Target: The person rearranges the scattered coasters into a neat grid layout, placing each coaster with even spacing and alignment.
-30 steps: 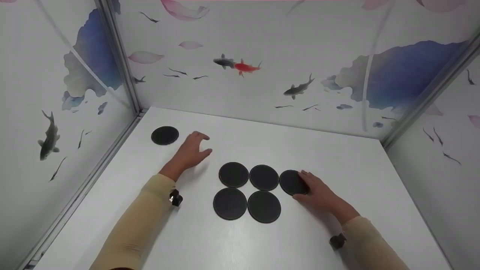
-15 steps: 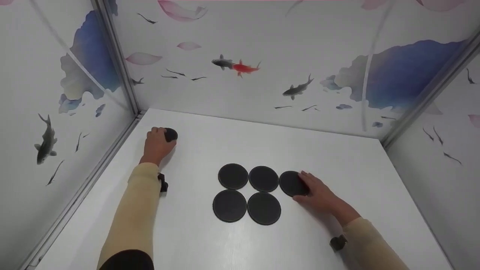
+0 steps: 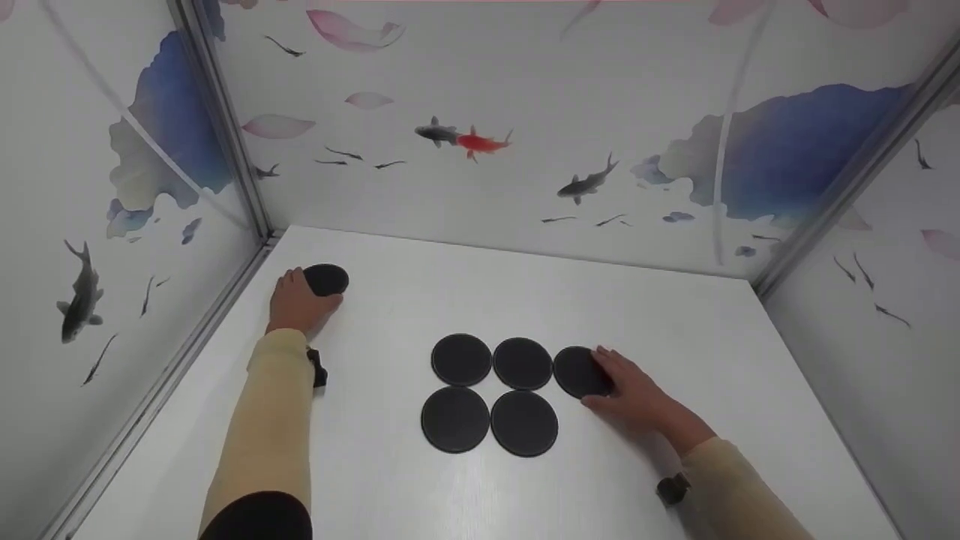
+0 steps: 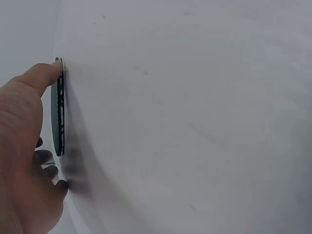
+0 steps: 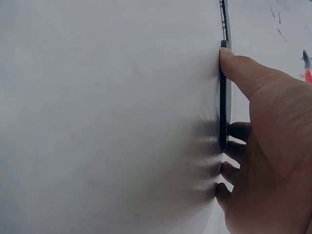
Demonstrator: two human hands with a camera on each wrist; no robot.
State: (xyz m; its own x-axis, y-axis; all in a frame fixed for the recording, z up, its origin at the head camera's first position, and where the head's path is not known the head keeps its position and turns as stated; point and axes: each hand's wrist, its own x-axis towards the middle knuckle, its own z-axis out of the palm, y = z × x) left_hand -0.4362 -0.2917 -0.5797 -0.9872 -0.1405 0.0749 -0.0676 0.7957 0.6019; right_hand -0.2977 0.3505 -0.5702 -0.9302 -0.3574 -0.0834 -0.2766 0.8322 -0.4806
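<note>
At the far left of the table, my left hand (image 3: 298,301) grips a round black coaster (image 3: 328,280) by its rim. The left wrist view shows the thumb on one edge of that coaster (image 4: 58,109) and the curled fingers by the other. My right hand (image 3: 637,394) holds another black coaster (image 3: 576,372) at the right end of the upper row, thumb and fingers about its rim. Beside it lie an upper middle coaster (image 3: 523,364) and an upper left coaster (image 3: 461,360). Below them are a lower left coaster (image 3: 455,420) and a lower right coaster (image 3: 525,424), nearly touching.
The white table (image 3: 420,499) is enclosed by a back wall (image 3: 480,202) and side walls printed with fish and petals. Metal rails (image 3: 225,120) run along the corners. A small black device (image 3: 673,489) sits at the right wrist, another (image 3: 316,367) at the left.
My left hand has moved left and away from me to the far coaster and taken hold of its rim. The right hand and the grouped coasters have stayed in place; the head view shifted slightly.
</note>
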